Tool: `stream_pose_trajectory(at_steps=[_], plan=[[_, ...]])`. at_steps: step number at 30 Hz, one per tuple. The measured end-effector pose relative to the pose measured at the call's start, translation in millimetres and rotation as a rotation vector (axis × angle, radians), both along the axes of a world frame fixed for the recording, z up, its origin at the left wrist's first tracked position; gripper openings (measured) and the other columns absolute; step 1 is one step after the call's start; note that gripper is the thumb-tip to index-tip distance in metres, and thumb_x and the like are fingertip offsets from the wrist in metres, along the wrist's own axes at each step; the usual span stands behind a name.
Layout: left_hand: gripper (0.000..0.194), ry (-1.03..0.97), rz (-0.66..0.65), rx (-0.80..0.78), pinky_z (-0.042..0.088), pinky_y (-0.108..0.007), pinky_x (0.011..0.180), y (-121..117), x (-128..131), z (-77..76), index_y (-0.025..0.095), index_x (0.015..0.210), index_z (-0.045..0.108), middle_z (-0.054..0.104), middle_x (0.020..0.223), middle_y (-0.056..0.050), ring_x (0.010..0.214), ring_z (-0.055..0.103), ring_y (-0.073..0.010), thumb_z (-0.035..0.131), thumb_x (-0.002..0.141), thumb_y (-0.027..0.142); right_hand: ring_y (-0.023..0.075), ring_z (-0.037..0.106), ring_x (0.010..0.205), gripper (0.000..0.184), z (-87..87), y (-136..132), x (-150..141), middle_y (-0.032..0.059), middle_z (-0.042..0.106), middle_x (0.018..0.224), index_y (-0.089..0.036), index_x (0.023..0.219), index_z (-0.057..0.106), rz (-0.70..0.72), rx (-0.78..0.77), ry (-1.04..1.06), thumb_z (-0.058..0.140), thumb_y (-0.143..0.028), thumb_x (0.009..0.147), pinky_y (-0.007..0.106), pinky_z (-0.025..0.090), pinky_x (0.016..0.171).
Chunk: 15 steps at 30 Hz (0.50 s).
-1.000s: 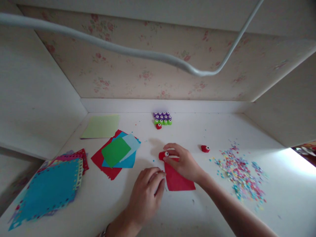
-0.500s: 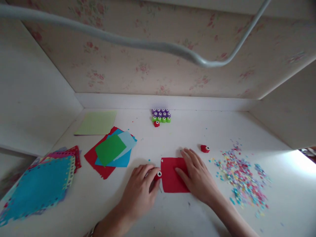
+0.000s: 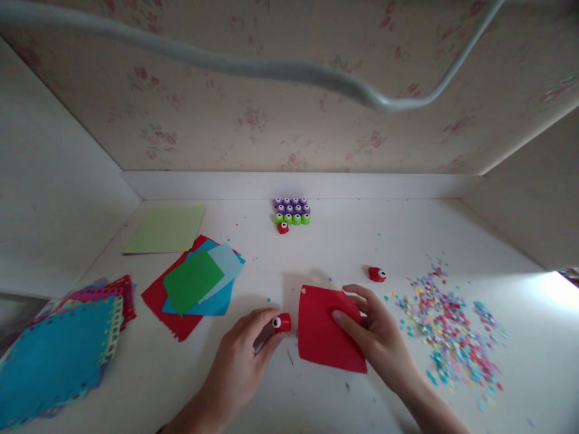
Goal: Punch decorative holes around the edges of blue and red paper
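Between the thumb and fingers of my left hand (image 3: 242, 355) is a small red craft punch (image 3: 283, 323), its white button facing left. My right hand (image 3: 377, 337) pinches the right side of a red sheet of paper (image 3: 323, 328), thumb on top and fingers behind. The sheet is raised a little off the table, and a small punched hole shows at its top left corner. The punch is just left of the sheet's left edge, apart from it. Another red punch (image 3: 377, 274) lies on the table beyond my right hand.
Purple and green punches (image 3: 292, 210) stand in rows at the back, a red punch (image 3: 283, 228) before them. Loose confetti (image 3: 447, 319) covers the right. On the left lie a green sheet (image 3: 193, 280) on coloured papers, pale green paper (image 3: 165, 229) and blue punched sheets (image 3: 58, 355).
The punch has passed from my right hand to my left and turned to point at the paper. My right hand first lay flat on the red sheet, then gripped and lifted it.
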State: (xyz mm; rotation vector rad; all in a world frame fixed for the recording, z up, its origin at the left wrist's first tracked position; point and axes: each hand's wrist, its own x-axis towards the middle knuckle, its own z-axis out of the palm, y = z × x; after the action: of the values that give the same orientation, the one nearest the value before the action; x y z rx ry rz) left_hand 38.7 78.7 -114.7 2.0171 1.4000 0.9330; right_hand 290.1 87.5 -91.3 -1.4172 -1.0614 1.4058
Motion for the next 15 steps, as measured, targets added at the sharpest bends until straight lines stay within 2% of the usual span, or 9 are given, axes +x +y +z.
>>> stream_pose_trajectory(at_steps=[2, 5, 15], plan=[[0.027, 0.003, 0.005, 0.002, 0.062, -0.032, 0.087, 0.4, -0.1, -0.7, 0.027, 0.12, 0.061, 0.073, 0.113, -0.004, 0.1, 0.071, -0.0198, 0.064, 0.094, 0.026, 0.0219, 0.074, 0.071, 0.054, 4.2, 0.0, -3.8, 0.0071, 0.071, 0.111, -0.029, 0.119, 0.046, -0.002, -0.069, 0.129, 0.077, -0.048, 0.08, 0.033, 0.061, 0.057], [0.025, -0.012, 0.003, -0.006, 0.062, -0.032, 0.086, 0.0, 0.1, -1.9, 0.026, 0.119, 0.062, 0.073, 0.112, -0.004, 0.099, 0.072, -0.0197, 0.063, 0.094, 0.025, 0.0198, 0.074, 0.07, 0.052, 5.9, 1.6, -6.9, 0.0053, 0.073, 0.106, -0.028, 0.116, 0.048, 0.014, -0.116, 0.174, 0.079, -0.045, 0.079, 0.028, 0.059, 0.056], [0.026, -0.022, -0.003, -0.023, 0.062, -0.032, 0.087, -1.8, -0.8, -4.6, 0.026, 0.12, 0.061, 0.072, 0.112, -0.005, 0.101, 0.071, -0.02, 0.063, 0.094, 0.025, 0.0207, 0.074, 0.071, 0.05, 0.0, 2.4, -8.4, 0.0062, 0.072, 0.109, -0.027, 0.115, 0.051, 0.085, -0.128, 0.165, 0.079, -0.046, 0.077, 0.031, 0.059, 0.057]])
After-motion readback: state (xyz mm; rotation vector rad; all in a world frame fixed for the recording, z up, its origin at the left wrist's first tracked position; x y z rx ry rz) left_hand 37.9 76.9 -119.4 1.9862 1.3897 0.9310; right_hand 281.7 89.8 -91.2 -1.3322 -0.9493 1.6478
